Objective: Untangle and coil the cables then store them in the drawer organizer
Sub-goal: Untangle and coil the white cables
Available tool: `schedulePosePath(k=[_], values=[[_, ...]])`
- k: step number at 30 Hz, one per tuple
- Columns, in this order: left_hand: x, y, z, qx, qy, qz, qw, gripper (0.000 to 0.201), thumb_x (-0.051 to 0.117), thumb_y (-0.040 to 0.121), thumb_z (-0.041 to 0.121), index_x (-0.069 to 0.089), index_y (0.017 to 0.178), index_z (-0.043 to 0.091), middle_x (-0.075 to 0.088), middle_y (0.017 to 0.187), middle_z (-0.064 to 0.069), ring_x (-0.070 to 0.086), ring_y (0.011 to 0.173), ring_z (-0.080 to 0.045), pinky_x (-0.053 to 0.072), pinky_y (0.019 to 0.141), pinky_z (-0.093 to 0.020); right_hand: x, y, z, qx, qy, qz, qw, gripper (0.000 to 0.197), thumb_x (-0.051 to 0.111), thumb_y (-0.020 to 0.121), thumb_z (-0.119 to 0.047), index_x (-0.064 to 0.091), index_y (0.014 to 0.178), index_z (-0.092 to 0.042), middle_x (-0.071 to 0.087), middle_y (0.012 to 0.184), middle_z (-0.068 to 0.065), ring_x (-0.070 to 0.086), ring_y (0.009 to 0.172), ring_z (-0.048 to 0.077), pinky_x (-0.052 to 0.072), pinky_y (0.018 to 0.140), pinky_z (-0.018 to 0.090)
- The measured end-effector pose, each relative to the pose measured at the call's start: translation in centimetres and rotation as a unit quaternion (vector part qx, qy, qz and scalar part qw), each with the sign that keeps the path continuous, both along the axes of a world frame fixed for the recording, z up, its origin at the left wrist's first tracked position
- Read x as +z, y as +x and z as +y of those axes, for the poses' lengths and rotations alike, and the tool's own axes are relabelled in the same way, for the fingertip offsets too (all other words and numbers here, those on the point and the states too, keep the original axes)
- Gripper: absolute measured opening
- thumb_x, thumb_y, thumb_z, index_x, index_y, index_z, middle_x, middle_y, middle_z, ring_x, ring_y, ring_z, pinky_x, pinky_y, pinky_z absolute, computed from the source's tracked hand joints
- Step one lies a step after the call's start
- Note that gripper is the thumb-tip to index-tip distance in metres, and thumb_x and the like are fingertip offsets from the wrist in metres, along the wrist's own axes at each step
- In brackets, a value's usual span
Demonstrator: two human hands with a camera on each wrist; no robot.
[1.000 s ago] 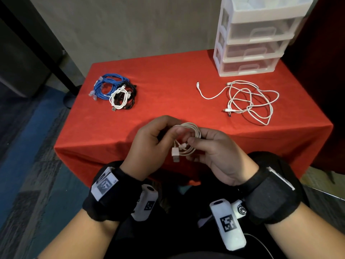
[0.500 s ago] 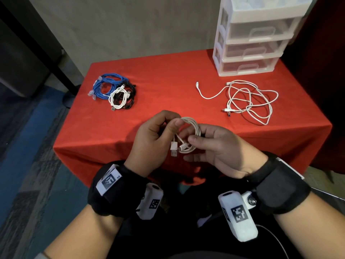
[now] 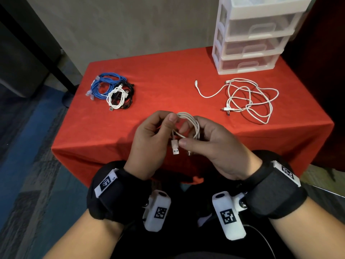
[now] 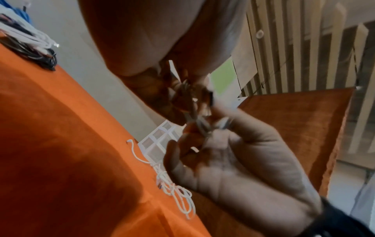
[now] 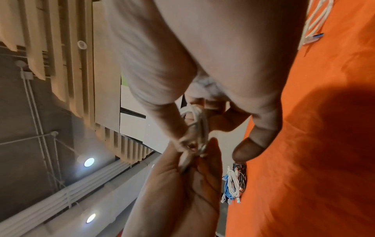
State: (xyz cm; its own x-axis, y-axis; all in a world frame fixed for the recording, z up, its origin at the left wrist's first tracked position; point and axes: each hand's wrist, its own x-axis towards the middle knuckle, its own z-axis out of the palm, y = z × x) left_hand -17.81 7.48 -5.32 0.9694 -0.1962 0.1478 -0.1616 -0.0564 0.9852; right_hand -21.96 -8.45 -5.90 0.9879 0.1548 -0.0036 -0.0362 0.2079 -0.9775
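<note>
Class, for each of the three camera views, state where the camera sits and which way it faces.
Head: worn on the head, looking down at the left hand and right hand holding the white cable coil over the red table; both forearms show.
Left wrist: looks along the palm towards the tangled white cable.
Right wrist: looks along the palm towards the coiled cables.
Shared: both wrist views show the coil.

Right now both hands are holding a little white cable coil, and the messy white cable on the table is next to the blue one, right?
Not quite. The messy white cable lies near the drawer organizer, far from the blue cable. The head view shows it. Both hands do hold the white coil.
</note>
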Motion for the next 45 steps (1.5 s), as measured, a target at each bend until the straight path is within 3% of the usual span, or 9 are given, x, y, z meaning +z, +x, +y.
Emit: schedulePosePath(k=[4,8,11,15,19,23,35,41,45], values=[[0.5,-0.1,0.2,-0.033,-0.120,0.114,0.986,0.030,0.060,0.098,0.036,0.065,0.096,0.007,0.065,0.095,-0.020,0.060,0.087,-0.034,0.052,0.082,-0.061,-0.1,0.0,-0.2,-0.013,-0.035,-0.018,0.999,0.027,0.070,0.089,0.001,0.062,0.114,-0.007,0.064,0.096,0.010,0.061,0.085,0.021,0.053,0.085,0.041],[0.9,0.1,0.1,-0.048,-0.199,0.250,0.946,0.034,0.052,0.103,0.033,0.060,0.114,0.002,0.059,0.100,-0.021,0.061,0.090,-0.031,0.056,0.074,-0.039,-0.3,0.0,0.1,-0.020,-0.100,-0.067,0.993,0.035,0.069,0.087,-0.005,0.063,0.120,-0.015,0.070,0.112,0.005,0.066,0.106,0.022,0.050,0.105,0.051],[1.1,-0.1,-0.3,-0.057,-0.214,0.301,0.927,0.034,0.046,0.105,0.036,0.062,0.097,0.007,0.062,0.087,-0.010,0.064,0.077,-0.019,0.056,0.069,-0.031,-0.6,0.1,0.2,-0.018,-0.119,-0.068,0.990,0.039,0.069,0.087,-0.007,0.062,0.124,-0.015,0.068,0.117,0.009,0.064,0.113,0.027,0.046,0.108,0.052],[1.1,-0.6,-0.9,-0.013,-0.236,0.255,0.938,0.027,0.049,0.105,0.030,0.057,0.087,0.012,0.059,0.073,-0.003,0.060,0.063,-0.013,0.053,0.057,-0.027,-0.6,-0.2,-0.1,-0.032,-0.112,-0.041,0.992,0.044,0.074,0.086,-0.021,0.055,0.126,-0.020,0.071,0.112,0.007,0.066,0.110,0.026,0.050,0.105,0.046],[1.3,-0.9,-0.9,-0.039,-0.216,0.197,0.956,0.022,0.055,0.099,0.031,0.060,0.089,0.012,0.060,0.082,-0.008,0.060,0.077,-0.024,0.053,0.074,-0.042,0.1,-0.2,-0.1,-0.060,-0.057,0.018,0.996,0.036,0.074,0.090,-0.040,0.064,0.108,-0.010,0.074,0.101,0.010,0.065,0.089,0.020,0.051,0.079,0.039],[1.8,-0.5,-0.2,-0.060,-0.268,0.238,0.932,0.021,0.050,0.103,0.032,0.054,0.092,0.015,0.051,0.069,0.005,0.056,0.063,-0.010,0.054,0.063,-0.032,0.2,0.1,-0.4,-0.032,-0.009,0.052,0.998,0.022,0.072,0.089,-0.021,0.060,0.093,-0.004,0.064,0.087,0.005,0.055,0.080,0.016,0.047,0.068,0.030],[2.8,0.4,-0.1,-0.110,-0.199,0.267,0.937,0.031,0.044,0.106,0.033,0.052,0.083,0.015,0.028,0.064,0.004,0.030,0.055,-0.009,0.033,0.055,-0.026,-0.1,-0.1,-1.0,0.038,0.194,0.117,0.973,0.003,0.065,0.091,-0.012,0.065,0.093,-0.014,0.061,0.092,0.004,0.061,0.089,0.018,0.047,0.078,0.037],[2.2,0.5,0.5,-0.085,-0.161,0.280,0.943,0.030,0.047,0.104,0.035,0.053,0.083,0.014,0.026,0.059,0.005,0.025,0.049,-0.008,0.037,0.052,-0.027,0.8,0.0,-0.5,0.072,-0.087,0.022,0.993,0.030,0.046,0.098,-0.040,0.059,0.082,-0.018,0.059,0.087,-0.007,0.052,0.091,0.012,0.045,0.084,0.033],[2.2,0.5,0.4,-0.068,-0.174,0.256,0.949,0.029,0.047,0.105,0.033,0.055,0.084,0.014,0.030,0.063,0.003,0.032,0.051,-0.008,0.032,0.057,-0.030,1.2,1.1,-0.6,0.066,-0.089,0.022,0.994,0.032,0.047,0.101,-0.040,0.058,0.079,-0.019,0.058,0.086,-0.002,0.054,0.091,0.015,0.046,0.081,0.032]])
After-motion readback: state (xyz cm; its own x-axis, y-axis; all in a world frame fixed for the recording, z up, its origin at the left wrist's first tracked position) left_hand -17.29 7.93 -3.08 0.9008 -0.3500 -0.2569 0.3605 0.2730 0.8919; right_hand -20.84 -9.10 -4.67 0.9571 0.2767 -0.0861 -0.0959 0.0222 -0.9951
